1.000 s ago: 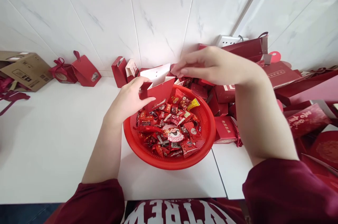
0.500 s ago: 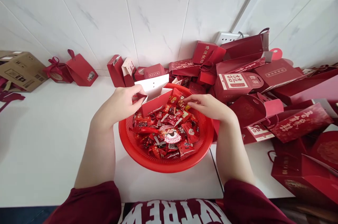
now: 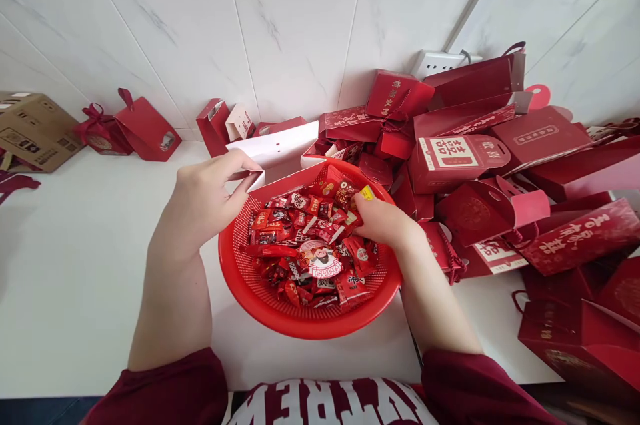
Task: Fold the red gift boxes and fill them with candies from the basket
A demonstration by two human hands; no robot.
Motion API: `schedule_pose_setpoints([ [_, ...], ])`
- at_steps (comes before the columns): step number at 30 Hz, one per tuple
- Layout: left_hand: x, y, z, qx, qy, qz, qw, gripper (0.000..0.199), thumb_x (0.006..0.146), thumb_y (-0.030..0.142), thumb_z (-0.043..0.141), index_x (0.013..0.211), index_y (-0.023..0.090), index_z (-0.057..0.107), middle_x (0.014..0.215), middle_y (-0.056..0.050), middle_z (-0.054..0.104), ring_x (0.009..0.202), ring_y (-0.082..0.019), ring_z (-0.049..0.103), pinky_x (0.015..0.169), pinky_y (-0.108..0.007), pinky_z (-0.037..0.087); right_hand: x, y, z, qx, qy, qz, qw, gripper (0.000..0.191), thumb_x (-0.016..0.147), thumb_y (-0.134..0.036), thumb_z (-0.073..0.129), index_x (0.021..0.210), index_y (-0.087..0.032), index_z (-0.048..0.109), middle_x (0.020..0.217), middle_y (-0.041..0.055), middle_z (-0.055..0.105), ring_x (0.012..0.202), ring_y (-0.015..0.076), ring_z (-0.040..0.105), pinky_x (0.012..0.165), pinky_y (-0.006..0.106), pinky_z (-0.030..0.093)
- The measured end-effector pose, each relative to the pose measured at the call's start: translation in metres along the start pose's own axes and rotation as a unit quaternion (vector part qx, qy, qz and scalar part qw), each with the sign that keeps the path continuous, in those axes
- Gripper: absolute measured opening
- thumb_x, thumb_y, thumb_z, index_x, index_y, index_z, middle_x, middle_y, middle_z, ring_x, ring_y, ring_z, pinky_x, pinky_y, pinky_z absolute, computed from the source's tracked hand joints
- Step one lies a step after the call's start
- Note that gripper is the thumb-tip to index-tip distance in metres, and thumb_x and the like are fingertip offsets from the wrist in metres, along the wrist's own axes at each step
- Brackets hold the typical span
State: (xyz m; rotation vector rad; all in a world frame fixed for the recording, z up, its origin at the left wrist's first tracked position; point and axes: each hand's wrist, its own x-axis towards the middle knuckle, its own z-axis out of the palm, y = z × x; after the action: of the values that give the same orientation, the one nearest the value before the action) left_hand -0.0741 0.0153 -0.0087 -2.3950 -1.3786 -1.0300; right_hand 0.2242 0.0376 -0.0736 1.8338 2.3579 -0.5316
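My left hand (image 3: 215, 191) pinches the near left edge of a small red gift box (image 3: 287, 181), thumb on one side and fingers on the other. The box is white inside, open at the top and tilted over the far rim of a red plastic basket (image 3: 310, 327). Wrapped candies (image 3: 320, 258), mostly red, fill the basket. My right hand (image 3: 385, 218) reaches over the right rim with its fingers bent down among the candies. Its fingertips are partly hidden, so what they grip is unclear. A yellow wrapper (image 3: 367, 192) shows beside them.
Many red gift boxes (image 3: 450, 155) are heaped on the right, reaching the tiled wall and a power strip (image 3: 443, 62). Several smaller boxes (image 3: 214, 126) stand behind the basket. At far left are a cardboard box (image 3: 37, 131) and two red boxes (image 3: 147, 131) on the white table (image 3: 95, 265).
My left hand has shifted left and nearer with the gift box, which now shows a wider opening. My right hand has dipped lower into the candies, and its fingers have drawn together.
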Motion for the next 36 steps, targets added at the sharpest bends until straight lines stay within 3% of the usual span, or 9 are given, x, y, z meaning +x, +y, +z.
schedule_pose_setpoints([
  [3,0.000,-0.001,0.003,-0.014,-0.027,-0.001,1.000,0.011,0.094,0.016,0.057,0.092,0.025,0.064,0.086,0.002,0.075,0.075,-0.015,0.071,0.062,-0.027,0.046,0.002,0.001,0.008,0.005,-0.034,-0.012,0.999,0.062,0.084,-0.027,0.072,0.139,-0.009,0.049,0.119,0.0234,0.072,0.106,0.0385,0.071,0.080,0.040,0.053],
  [9,0.003,0.000,0.009,-0.028,-0.046,0.007,0.999,0.010,0.094,0.018,0.058,0.091,0.023,0.066,0.083,0.002,0.073,0.060,-0.012,0.061,0.057,-0.026,0.042,-0.002,0.016,-0.001,0.037,-0.055,-0.086,0.994,0.069,0.084,-0.005,0.060,0.150,-0.015,0.044,0.140,0.0162,0.065,0.126,0.0275,0.064,0.099,0.031,0.049],
  [14,0.003,0.001,0.015,-0.030,-0.076,0.018,0.997,0.012,0.095,0.019,0.056,0.091,0.022,0.066,0.085,0.000,0.074,0.065,-0.013,0.063,0.061,-0.026,0.044,-0.013,0.030,-0.015,0.117,-0.015,-0.142,0.983,0.057,0.089,-0.010,0.057,0.145,-0.021,0.052,0.135,0.0102,0.069,0.120,0.0257,0.068,0.100,0.034,0.050],
  [20,0.004,0.003,0.017,-0.032,-0.083,0.018,0.996,0.012,0.096,0.019,0.055,0.092,0.021,0.066,0.087,0.000,0.074,0.067,-0.013,0.063,0.063,-0.026,0.044,-0.027,0.038,-0.026,0.243,-0.003,-0.252,0.937,0.056,0.089,-0.008,0.054,0.141,-0.027,0.055,0.115,-0.0015,0.077,0.106,0.0160,0.073,0.095,0.028,0.055],
  [25,0.002,0.010,0.012,-0.041,-0.104,0.023,0.993,0.012,0.097,0.020,0.055,0.092,0.021,0.066,0.088,0.001,0.073,0.070,-0.013,0.064,0.067,-0.025,0.045,-0.037,0.031,-0.031,0.261,0.093,-0.296,0.914,0.032,0.090,-0.008,0.055,0.114,-0.025,0.069,0.115,-0.0010,0.076,0.106,0.0157,0.073,0.095,0.028,0.056],
  [30,-0.001,0.016,0.007,-0.058,-0.199,0.054,0.977,0.016,0.092,0.012,0.053,0.088,0.022,0.064,0.081,0.004,0.069,0.063,-0.011,0.056,0.064,-0.024,0.043,-0.055,0.023,-0.032,0.278,0.131,-0.338,0.889,0.026,0.093,-0.007,0.057,0.109,-0.024,0.069,0.110,-0.0003,0.077,0.104,0.0155,0.073,0.093,0.028,0.057],
  [33,-0.003,0.018,0.006,-0.067,-0.213,0.063,0.973,0.017,0.092,0.011,0.051,0.089,0.022,0.063,0.084,0.005,0.070,0.065,-0.010,0.057,0.064,-0.024,0.043,-0.063,0.014,-0.031,0.316,0.188,-0.374,0.851,0.024,0.093,-0.006,0.060,0.108,-0.023,0.068,0.112,0.0023,0.076,0.110,0.0171,0.072,0.098,0.031,0.057],
  [36,-0.004,0.021,0.006,-0.063,-0.212,0.066,0.973,0.018,0.092,0.010,0.050,0.090,0.022,0.063,0.086,0.005,0.071,0.067,-0.011,0.060,0.064,-0.024,0.044,-0.063,-0.001,-0.030,0.367,0.303,-0.410,0.778,0.023,0.090,-0.004,0.065,0.103,-0.022,0.067,0.105,0.0039,0.075,0.106,0.0201,0.073,0.095,0.038,0.061],
])
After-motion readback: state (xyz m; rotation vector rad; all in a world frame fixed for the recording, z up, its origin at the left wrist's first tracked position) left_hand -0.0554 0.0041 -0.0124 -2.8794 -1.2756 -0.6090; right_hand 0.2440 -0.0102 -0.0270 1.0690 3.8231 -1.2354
